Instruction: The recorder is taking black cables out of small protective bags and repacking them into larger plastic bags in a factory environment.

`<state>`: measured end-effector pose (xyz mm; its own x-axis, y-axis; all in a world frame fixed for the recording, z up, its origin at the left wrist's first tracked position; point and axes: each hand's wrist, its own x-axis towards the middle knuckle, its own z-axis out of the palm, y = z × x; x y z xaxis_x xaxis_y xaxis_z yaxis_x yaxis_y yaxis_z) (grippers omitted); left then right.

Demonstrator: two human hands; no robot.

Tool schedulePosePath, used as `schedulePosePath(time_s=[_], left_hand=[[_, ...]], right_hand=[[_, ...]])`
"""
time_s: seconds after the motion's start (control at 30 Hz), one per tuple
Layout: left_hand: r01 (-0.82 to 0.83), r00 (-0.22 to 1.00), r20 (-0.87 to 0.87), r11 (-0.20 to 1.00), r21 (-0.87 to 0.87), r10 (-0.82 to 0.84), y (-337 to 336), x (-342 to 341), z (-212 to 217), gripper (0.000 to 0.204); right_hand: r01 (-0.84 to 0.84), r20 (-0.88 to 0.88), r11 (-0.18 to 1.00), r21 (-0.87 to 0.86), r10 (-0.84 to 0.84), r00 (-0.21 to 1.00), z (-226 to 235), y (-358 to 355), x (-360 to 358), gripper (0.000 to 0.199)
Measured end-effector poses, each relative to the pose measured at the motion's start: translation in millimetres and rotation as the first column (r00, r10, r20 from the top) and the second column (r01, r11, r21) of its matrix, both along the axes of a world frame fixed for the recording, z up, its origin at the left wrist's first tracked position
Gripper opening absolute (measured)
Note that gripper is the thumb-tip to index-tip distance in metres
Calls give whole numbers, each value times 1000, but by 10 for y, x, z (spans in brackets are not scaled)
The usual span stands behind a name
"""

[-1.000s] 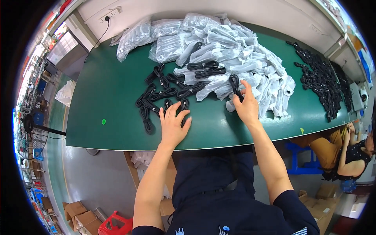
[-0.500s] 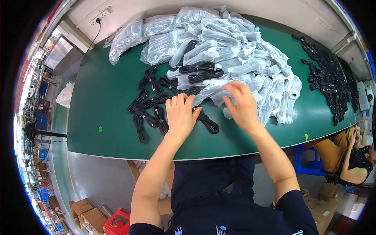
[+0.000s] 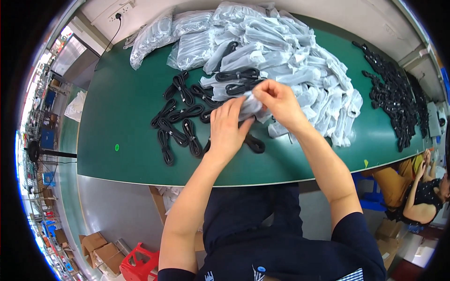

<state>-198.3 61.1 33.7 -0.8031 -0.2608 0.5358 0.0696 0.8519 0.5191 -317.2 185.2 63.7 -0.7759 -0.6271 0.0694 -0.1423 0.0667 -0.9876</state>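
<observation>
Plastic bag (image 3: 250, 107), whitish, filmy, crumpled

Observed smooth, glossy finish on tabletop (image 3: 117, 117); thin, crinkled plastic on bags (image 3: 291, 78); matt, plastic-looking covering on coiled cables (image 3: 185, 113).

red stool (image 3: 131, 269) — near cardboard boxes (image 3: 108, 255) | black plug (image 3: 118, 16) — in wall socket (image 3: 125, 8)

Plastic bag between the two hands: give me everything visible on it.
The plastic bag looks thin, soft, whitish and translucent, crumpled, its outline partly motion-blurred. It sits at the near left side of the pile of similar bags. The left hand has fingers and thumb around its left end; the right hand appears to pinch its upper right edge. Its opening and contents can't be made out.
</observation>
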Motion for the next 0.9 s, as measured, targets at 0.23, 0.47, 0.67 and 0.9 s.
schedulePosePath(time_s=[0.23, 0.47, 0.67, 0.9], left_hand=[[162, 940, 21, 502, 850, -340, -251, 33, 97, 25], [198, 917, -159, 72, 978, -365, -231, 268, 139, 34], [299, 908, -330, -150, 942, -259, 20, 328, 6, 32], [70, 974, -131, -305, 950, -187, 186, 603, -222, 31]], right_hand=[[16, 223, 976, -216, 33, 974, 407, 90, 39, 24], [-224, 181, 966, 127, 199, 963, 168, 175, 528, 28], [-123, 224, 991, 47, 110, 968, -105, 238, 822, 20], [106, -127, 994, 31, -102, 987, -300, 103, 941, 35]])
